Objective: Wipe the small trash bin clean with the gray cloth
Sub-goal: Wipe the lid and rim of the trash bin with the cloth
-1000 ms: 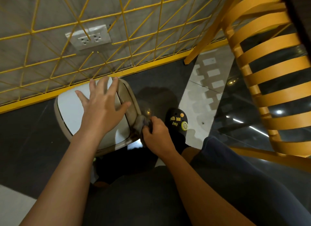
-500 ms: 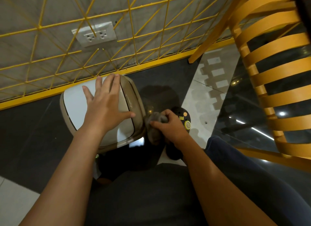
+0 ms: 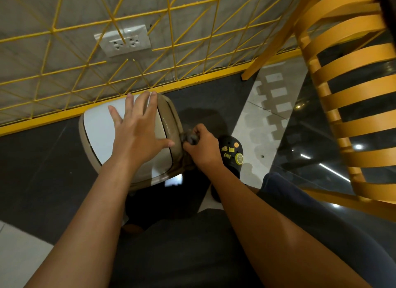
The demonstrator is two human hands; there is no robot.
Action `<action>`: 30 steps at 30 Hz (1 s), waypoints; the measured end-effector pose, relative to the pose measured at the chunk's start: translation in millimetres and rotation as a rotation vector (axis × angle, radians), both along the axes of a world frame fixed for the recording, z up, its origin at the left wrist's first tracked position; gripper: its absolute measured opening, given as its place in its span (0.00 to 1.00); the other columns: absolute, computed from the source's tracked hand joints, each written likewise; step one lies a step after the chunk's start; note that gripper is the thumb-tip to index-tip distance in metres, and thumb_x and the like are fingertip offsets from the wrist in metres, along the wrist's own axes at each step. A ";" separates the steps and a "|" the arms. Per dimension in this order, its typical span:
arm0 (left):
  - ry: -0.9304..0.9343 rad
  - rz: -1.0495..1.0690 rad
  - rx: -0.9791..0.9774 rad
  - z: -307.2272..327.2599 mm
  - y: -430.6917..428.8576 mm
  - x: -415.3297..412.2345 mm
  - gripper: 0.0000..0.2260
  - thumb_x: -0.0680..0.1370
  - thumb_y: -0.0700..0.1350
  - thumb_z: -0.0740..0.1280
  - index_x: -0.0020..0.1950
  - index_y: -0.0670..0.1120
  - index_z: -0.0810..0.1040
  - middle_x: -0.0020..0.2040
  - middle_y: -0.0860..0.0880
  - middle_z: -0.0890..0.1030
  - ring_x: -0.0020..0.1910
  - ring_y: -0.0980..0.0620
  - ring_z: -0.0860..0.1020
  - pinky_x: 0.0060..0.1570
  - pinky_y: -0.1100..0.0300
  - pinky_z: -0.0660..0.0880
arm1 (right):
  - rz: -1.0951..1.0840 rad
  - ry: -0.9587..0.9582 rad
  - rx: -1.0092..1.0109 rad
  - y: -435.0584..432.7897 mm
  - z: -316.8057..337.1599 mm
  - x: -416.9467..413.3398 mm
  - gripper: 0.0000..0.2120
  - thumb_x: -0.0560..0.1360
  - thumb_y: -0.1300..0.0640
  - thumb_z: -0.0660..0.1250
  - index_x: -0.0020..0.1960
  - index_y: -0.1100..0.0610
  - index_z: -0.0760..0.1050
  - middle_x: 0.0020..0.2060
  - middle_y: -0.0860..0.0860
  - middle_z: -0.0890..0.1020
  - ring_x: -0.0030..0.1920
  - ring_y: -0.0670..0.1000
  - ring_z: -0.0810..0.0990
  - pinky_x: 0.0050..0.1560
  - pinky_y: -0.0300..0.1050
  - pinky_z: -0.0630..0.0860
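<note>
Gray cloth apparently against bin rim

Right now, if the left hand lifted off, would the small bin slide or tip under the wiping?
Likely light: the bin looks like plastic, and the left hand presses flat on its lid, seemingly steadying it. It may slide on the glossy floor as the right hand pushes the cloth against its side.

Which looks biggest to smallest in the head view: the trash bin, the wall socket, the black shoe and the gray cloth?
1. trash bin, clearly the largest.
2. wall socket and black shoe: about alike, and the shoe is partly hidden, so they are not ranked.
3. gray cloth, mostly bunched inside the right hand.
</note>
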State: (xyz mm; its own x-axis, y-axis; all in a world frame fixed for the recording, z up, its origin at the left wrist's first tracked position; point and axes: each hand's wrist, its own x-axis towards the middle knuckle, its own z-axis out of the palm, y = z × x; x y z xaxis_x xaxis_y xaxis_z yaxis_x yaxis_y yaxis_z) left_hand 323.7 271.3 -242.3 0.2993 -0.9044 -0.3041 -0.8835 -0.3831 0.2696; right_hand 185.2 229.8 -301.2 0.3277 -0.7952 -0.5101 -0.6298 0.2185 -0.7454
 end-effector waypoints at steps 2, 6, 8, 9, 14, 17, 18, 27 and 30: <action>0.002 0.003 -0.004 -0.1 0.1 -0.1 0.48 0.65 0.53 0.76 0.76 0.44 0.51 0.76 0.45 0.55 0.75 0.39 0.47 0.68 0.33 0.43 | 0.016 0.003 0.024 2.9 0.3 -4.2 0.12 0.72 0.62 0.68 0.45 0.54 0.64 0.43 0.52 0.75 0.44 0.49 0.74 0.45 0.41 0.69; 0.004 0.008 -0.015 -0.3 0.2 0.0 0.48 0.65 0.53 0.76 0.76 0.44 0.52 0.76 0.45 0.56 0.75 0.40 0.47 0.68 0.33 0.43 | -0.007 -0.026 0.123 18.8 -3.2 -19.0 0.11 0.72 0.61 0.68 0.41 0.52 0.65 0.37 0.47 0.73 0.37 0.42 0.71 0.36 0.32 0.66; 0.003 0.005 -0.016 -0.6 0.2 -0.8 0.48 0.65 0.53 0.76 0.76 0.44 0.52 0.76 0.45 0.55 0.75 0.39 0.48 0.68 0.33 0.42 | -0.035 -0.037 0.134 21.9 -5.1 -22.0 0.15 0.72 0.61 0.68 0.36 0.48 0.64 0.35 0.46 0.72 0.36 0.41 0.70 0.34 0.31 0.65; 0.004 0.005 -0.017 -0.9 0.2 -1.2 0.47 0.65 0.53 0.76 0.76 0.44 0.52 0.76 0.45 0.55 0.75 0.39 0.48 0.68 0.33 0.42 | -0.033 -0.032 0.120 20.3 -4.7 -21.3 0.16 0.72 0.62 0.68 0.36 0.48 0.63 0.36 0.46 0.72 0.35 0.41 0.70 0.34 0.31 0.66; 0.003 0.005 -0.024 -2.1 0.3 -1.4 0.47 0.65 0.52 0.76 0.76 0.44 0.52 0.76 0.45 0.55 0.75 0.39 0.47 0.68 0.33 0.41 | 0.043 0.005 0.034 -5.3 1.0 -4.8 0.08 0.71 0.63 0.68 0.43 0.57 0.69 0.39 0.53 0.76 0.41 0.49 0.74 0.40 0.35 0.69; -0.002 0.007 -0.014 -3.0 0.0 -1.0 0.48 0.65 0.53 0.76 0.76 0.44 0.51 0.76 0.45 0.54 0.76 0.39 0.47 0.68 0.33 0.41 | 0.115 0.039 0.002 -24.3 2.8 7.3 0.09 0.70 0.64 0.68 0.43 0.57 0.68 0.40 0.52 0.75 0.42 0.50 0.72 0.35 0.34 0.65; -0.003 0.007 -0.008 -3.2 -0.3 -0.8 0.48 0.65 0.53 0.76 0.76 0.45 0.51 0.76 0.45 0.54 0.76 0.39 0.47 0.68 0.33 0.42 | 0.132 0.058 -0.005 -29.1 2.6 10.9 0.09 0.71 0.63 0.68 0.43 0.56 0.68 0.41 0.53 0.76 0.42 0.50 0.72 0.39 0.36 0.66; 0.010 0.025 -0.005 -2.5 -0.6 0.1 0.48 0.64 0.53 0.76 0.76 0.46 0.52 0.75 0.46 0.56 0.76 0.40 0.48 0.68 0.33 0.42 | 0.129 0.090 0.021 -29.6 2.1 14.7 0.09 0.72 0.61 0.67 0.44 0.55 0.66 0.42 0.53 0.74 0.43 0.52 0.71 0.40 0.38 0.65; 0.024 0.027 -0.018 -1.7 0.8 1.0 0.48 0.64 0.53 0.76 0.76 0.46 0.52 0.76 0.46 0.56 0.76 0.41 0.48 0.68 0.33 0.41 | 0.126 0.084 0.061 -15.8 4.3 0.7 0.09 0.71 0.62 0.67 0.43 0.56 0.66 0.39 0.52 0.74 0.41 0.51 0.70 0.29 0.30 0.66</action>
